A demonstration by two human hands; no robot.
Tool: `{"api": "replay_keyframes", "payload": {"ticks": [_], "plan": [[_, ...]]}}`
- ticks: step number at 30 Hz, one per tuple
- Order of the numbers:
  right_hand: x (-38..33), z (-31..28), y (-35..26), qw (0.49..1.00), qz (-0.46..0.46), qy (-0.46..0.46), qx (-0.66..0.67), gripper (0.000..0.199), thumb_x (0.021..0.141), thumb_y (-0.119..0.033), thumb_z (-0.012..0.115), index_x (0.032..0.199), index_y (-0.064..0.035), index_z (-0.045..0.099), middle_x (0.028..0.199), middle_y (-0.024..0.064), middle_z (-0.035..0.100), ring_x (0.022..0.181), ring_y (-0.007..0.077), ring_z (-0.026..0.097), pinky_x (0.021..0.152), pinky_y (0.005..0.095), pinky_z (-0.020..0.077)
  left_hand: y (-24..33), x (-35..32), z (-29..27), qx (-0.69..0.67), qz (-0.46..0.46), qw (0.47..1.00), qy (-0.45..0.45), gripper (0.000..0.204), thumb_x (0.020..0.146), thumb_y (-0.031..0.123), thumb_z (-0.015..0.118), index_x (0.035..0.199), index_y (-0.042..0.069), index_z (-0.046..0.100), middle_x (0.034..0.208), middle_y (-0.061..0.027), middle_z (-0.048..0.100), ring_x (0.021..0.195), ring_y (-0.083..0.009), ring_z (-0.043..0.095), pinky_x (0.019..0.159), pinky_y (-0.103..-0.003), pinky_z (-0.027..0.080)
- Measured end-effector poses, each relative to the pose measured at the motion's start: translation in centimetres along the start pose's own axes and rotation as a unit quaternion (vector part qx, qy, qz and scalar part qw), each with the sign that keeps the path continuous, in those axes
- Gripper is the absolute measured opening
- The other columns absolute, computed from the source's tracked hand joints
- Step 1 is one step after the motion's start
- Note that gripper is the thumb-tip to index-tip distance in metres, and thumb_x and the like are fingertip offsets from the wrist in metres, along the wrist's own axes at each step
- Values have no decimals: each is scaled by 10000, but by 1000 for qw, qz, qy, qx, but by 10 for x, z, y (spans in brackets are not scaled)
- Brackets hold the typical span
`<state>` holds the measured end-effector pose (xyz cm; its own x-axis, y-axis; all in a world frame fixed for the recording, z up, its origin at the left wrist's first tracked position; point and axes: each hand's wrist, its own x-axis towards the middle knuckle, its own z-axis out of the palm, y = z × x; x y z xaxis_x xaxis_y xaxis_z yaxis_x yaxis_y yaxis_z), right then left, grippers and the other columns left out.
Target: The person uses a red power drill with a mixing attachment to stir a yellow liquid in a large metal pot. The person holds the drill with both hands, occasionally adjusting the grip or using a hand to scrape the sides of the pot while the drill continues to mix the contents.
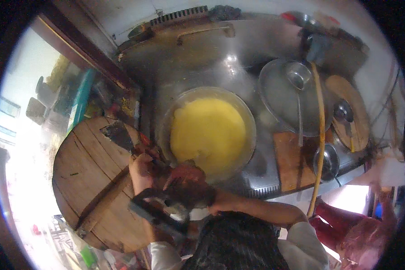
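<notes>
A wide metal pot (252,135) in the middle holds a smooth, thick yellow mass (209,128). At the pot's near left edge, my left hand (142,165) is closed beside a dark, reddish bundle; what its fingers hold is hidden. My right hand (218,201) reaches in from the right and closes at the other end of the dark reddish-brown bundle (186,177), which looks like cloth but is blurred. Under my left forearm lies a large round wooden lid (94,153) with a dark bar across it. A dark angular band (159,211) crosses between my forearms.
At the right stands a large metal basin (274,108) with a long-handled ladle (298,76). A long wooden pole (321,135) leans past it. Beyond are a round board (362,112), another ladle (343,111) and a small metal pan (327,162). Another person's red-clothed legs (346,220) show lower right.
</notes>
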<state>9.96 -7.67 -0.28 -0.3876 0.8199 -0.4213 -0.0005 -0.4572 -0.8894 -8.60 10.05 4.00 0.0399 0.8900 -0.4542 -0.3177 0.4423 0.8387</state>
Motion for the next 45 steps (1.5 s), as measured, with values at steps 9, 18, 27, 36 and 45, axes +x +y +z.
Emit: {"api": "replay_keyframes", "payload": {"ticks": [9, 18, 27, 36, 45], "plan": [[4, -37, 8, 983, -35, 123, -132, 673, 535, -108, 689, 1172, -12, 492, 1080, 180, 578, 1020, 277, 549, 827, 373, 452, -23, -10, 72, 135, 154, 978, -47, 225, 609, -55, 458, 768, 103, 439, 727, -43, 508, 562, -123, 456, 414, -242, 354], [-5, -50, 50, 981, -50, 176, -58, 563, 710, -257, 679, 1188, -30, 486, 1146, 168, 555, 1078, 266, 530, 903, 364, 430, -56, -9, 84, 91, 98, 988, -77, 220, 614, -71, 456, 757, 94, 441, 769, -44, 524, 597, -133, 495, 426, -232, 362], [-6, -46, 102, 962, -32, 220, -157, 471, 763, -316, 624, 1133, -42, 524, 1048, 160, 606, 988, 264, 586, 849, 372, 463, -66, -19, 90, 47, 50, 990, -126, 204, 617, -77, 450, 731, 90, 431, 814, -40, 501, 702, -170, 529, 482, -246, 382], [-48, -17, 90, 985, -79, 144, -48, 565, 718, -245, 622, 1223, -57, 452, 1225, 180, 490, 1178, 286, 445, 1029, 387, 321, -58, -49, 74, 38, 10, 993, -114, 218, 603, -83, 450, 749, 78, 437, 819, -51, 501, 764, -201, 543, 603, -296, 441], [-73, -4, 22, 979, 84, -53, -180, 384, 565, -210, 635, 901, -28, 600, 885, 128, 629, 830, 250, 592, 755, 383, 461, -23, -71, 29, 33, 24, 999, -16, 232, 602, -40, 439, 796, 87, 430, 747, -93, 511, 734, -248, 554, 609, -326, 459]]}}
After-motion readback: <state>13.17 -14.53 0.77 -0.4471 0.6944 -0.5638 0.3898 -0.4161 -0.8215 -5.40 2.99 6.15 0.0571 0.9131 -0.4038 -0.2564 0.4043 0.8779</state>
